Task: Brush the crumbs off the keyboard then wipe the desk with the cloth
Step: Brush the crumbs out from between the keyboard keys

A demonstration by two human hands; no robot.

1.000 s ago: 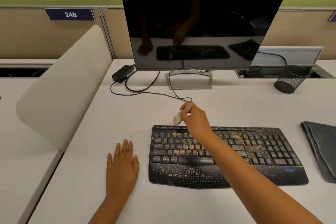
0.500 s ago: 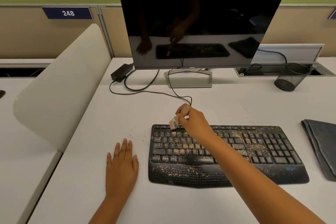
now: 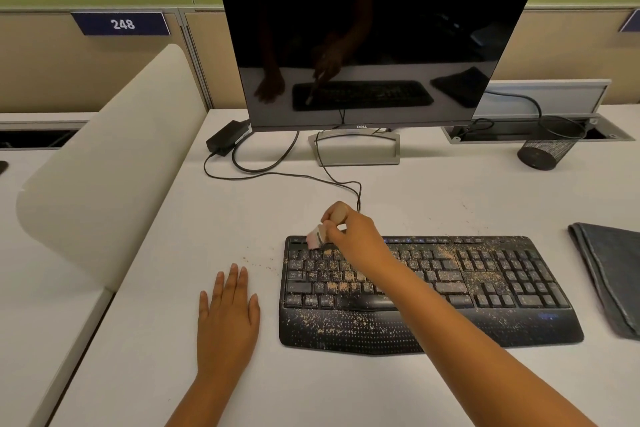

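A black keyboard [image 3: 485, 288] lies on the white desk [image 3: 433, 198], strewn with tan crumbs [image 3: 332, 286]. My right hand [image 3: 356, 239] grips a small brush [image 3: 317, 236] by its wooden handle. The pale bristles touch the keyboard's top left corner. My left hand [image 3: 227, 319] rests flat on the desk, left of the keyboard, fingers straight. A folded grey cloth [image 3: 609, 274] lies at the right edge of the desk. A few crumbs [image 3: 258, 263] lie on the desk beside the keyboard's left edge.
A dark monitor [image 3: 374, 45] on a silver stand is behind the keyboard, with cables [image 3: 277, 173] and a black power brick [image 3: 227, 140] trailing across the desk. A black mesh cup [image 3: 547, 149] sits at the back right. A cream divider panel [image 3: 104, 163] borders the left side.
My right hand has lowered the brush toward me, from above the desk behind the keyboard down onto its top left keys. My left hand has stayed in place.
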